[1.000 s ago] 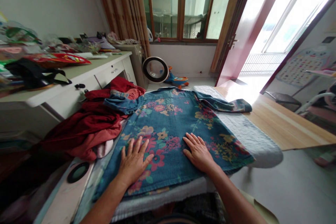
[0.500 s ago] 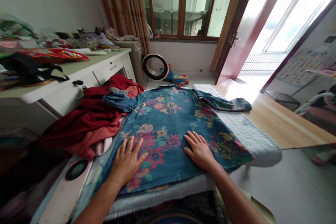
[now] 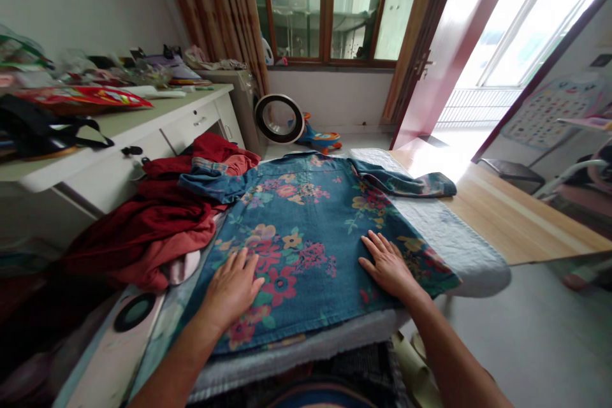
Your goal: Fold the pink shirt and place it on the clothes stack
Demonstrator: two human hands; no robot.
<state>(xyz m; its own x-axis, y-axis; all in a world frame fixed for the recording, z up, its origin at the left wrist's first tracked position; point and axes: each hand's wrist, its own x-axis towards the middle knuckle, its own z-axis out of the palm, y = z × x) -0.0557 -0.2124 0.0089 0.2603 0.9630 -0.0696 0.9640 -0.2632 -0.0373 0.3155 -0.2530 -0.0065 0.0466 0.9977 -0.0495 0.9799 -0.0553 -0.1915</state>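
Observation:
A blue denim shirt [image 3: 315,280] with a print of pink, yellow and red flowers lies spread out, collar pointing away from me. Its right sleeve [image 3: 415,183] stretches out to the right, while the left one is bunched against a pile of red clothes [image 3: 157,204]. My left hand [image 3: 234,287] rests flat on the lower left of the shirt, fingers a little apart. On the lower right of the cloth lies my right hand [image 3: 388,264], palm down with its fingers spread. Neither hand grips anything. Beneath the shirt is a pale padded cover [image 3: 459,242].
At left stands a white desk [image 3: 191,121] loaded with bags and small items. A washing machine with an open round door [image 3: 280,118] and a blue and orange ride-on toy [image 3: 320,138] are behind. A wooden board [image 3: 516,210] extends to the right, near an open door [image 3: 435,44].
My right hand has slid to the right across the shirt. The left hand stays at nearly the same spot on the cloth. The view has shifted slightly.

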